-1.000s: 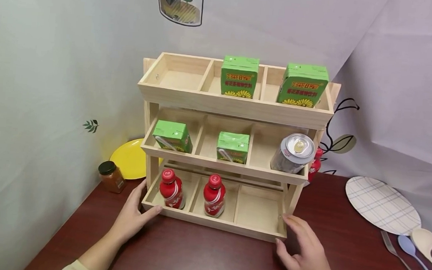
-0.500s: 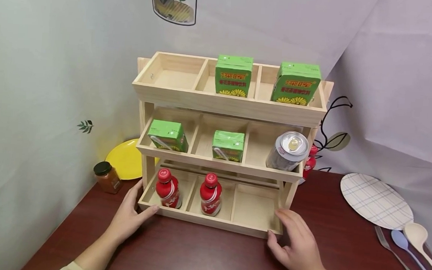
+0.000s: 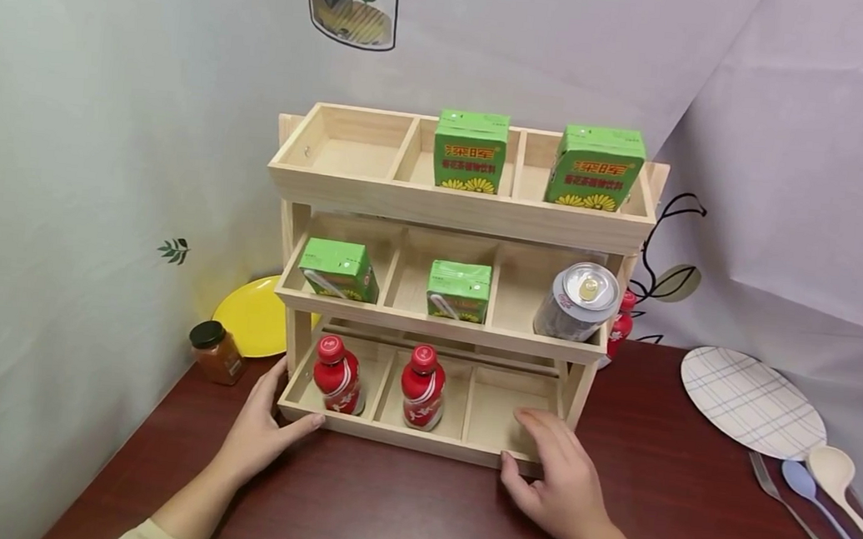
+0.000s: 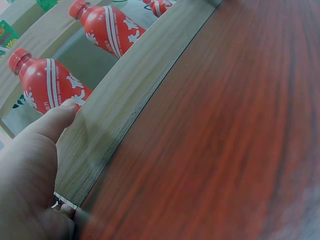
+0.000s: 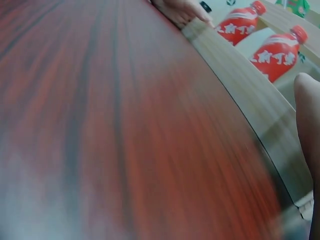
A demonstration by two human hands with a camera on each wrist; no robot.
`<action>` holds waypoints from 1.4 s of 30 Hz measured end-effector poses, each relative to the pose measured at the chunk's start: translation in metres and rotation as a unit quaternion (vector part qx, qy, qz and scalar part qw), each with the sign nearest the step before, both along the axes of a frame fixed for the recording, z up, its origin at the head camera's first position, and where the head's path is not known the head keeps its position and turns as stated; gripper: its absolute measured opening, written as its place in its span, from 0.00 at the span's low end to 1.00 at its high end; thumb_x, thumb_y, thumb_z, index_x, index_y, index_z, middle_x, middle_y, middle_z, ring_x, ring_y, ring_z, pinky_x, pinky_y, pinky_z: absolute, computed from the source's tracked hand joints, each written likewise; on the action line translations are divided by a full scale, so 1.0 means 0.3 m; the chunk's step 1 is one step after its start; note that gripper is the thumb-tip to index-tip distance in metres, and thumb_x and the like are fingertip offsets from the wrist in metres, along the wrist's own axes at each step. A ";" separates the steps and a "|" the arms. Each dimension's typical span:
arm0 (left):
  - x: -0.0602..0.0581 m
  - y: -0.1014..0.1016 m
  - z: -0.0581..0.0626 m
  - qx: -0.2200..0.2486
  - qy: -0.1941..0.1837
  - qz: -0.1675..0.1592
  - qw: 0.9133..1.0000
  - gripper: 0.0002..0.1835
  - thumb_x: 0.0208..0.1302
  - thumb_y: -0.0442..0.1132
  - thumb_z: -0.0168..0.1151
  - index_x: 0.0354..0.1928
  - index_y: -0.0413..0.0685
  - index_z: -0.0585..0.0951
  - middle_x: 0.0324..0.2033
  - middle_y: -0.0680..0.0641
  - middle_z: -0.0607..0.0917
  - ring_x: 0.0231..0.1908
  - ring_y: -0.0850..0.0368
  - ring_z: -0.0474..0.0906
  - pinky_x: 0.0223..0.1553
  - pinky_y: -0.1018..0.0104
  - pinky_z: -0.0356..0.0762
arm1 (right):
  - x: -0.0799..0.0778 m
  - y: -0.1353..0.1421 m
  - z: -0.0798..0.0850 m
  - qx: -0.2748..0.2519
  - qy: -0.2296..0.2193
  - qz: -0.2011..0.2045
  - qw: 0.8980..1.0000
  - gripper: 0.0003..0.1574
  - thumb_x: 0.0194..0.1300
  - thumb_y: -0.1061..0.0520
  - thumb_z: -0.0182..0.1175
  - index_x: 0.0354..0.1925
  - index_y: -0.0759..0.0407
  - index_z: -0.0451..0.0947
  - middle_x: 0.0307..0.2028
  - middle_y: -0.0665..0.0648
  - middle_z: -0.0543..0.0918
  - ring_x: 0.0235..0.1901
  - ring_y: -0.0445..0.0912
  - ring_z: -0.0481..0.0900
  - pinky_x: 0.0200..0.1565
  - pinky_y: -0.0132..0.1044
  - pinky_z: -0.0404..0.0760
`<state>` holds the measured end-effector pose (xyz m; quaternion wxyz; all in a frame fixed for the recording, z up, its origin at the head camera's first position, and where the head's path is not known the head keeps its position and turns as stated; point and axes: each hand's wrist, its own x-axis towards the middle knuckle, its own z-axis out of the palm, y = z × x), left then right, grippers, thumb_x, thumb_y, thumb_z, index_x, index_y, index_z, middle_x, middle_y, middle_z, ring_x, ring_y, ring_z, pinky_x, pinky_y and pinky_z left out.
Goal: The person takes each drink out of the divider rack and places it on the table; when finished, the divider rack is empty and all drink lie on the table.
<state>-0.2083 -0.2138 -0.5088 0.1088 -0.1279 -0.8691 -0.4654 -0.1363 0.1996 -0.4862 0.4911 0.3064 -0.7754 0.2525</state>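
Observation:
A three-tier wooden shelf rack (image 3: 458, 209) stands on the dark red table. My left hand (image 3: 264, 433) grips its lower left corner; in the left wrist view the thumb (image 4: 62, 117) lies over the front board beside a red bottle (image 4: 50, 82). My right hand (image 3: 555, 487) is at the lower right corner, fingers loosely bent over the right compartment and thumb by the front board. Two red bottles (image 3: 423, 388) stand in the bottom tier's left and middle compartments. The middle tier holds two green drink cartons (image 3: 458, 291) and a tilted silver can (image 3: 578, 303). Two more green cartons (image 3: 596, 168) sit on top.
At the left are a yellow plate (image 3: 251, 315) and a jar with a black lid (image 3: 217, 355). Another red bottle (image 3: 618, 328) stands behind the rack. On the right lie a checked placemat (image 3: 753, 400), a fork (image 3: 798, 512), a blue spoon (image 3: 800, 479) and a cream ladle (image 3: 832, 471).
My right hand has moved left from the rack's lower right end, over the right compartment. The left hand stays at its corner. The view has shifted slightly; the rack's contents are unchanged.

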 end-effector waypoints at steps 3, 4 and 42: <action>0.002 0.003 0.003 -0.001 -0.001 -0.001 1.000 0.57 0.46 0.47 0.79 0.75 0.55 0.54 0.66 0.43 0.63 0.64 0.48 0.60 0.59 0.48 0.61 | -0.006 -0.025 -0.001 0.002 -0.004 0.002 1.000 0.28 0.56 0.51 0.61 0.48 0.71 0.80 0.43 0.63 0.82 0.41 0.58 0.80 0.52 0.40 0.73; 0.003 0.003 0.003 -0.002 0.000 0.000 1.000 0.57 0.46 0.47 0.80 0.75 0.55 0.54 0.66 0.43 0.64 0.64 0.48 0.60 0.58 0.50 0.61 | -0.008 -0.034 -0.001 0.003 -0.005 0.000 1.000 0.28 0.56 0.51 0.61 0.48 0.71 0.80 0.43 0.63 0.82 0.40 0.57 0.81 0.50 0.41 0.74; -0.007 -0.004 -0.010 0.001 0.005 0.003 1.000 0.56 0.48 0.49 0.78 0.75 0.52 0.54 0.65 0.41 0.64 0.63 0.48 0.61 0.58 0.44 0.61 | -0.082 -0.347 -0.011 0.037 -0.197 -0.150 0.968 0.54 0.57 0.37 0.60 0.70 0.66 0.57 0.61 0.62 0.74 0.52 0.55 0.79 0.61 0.54 0.66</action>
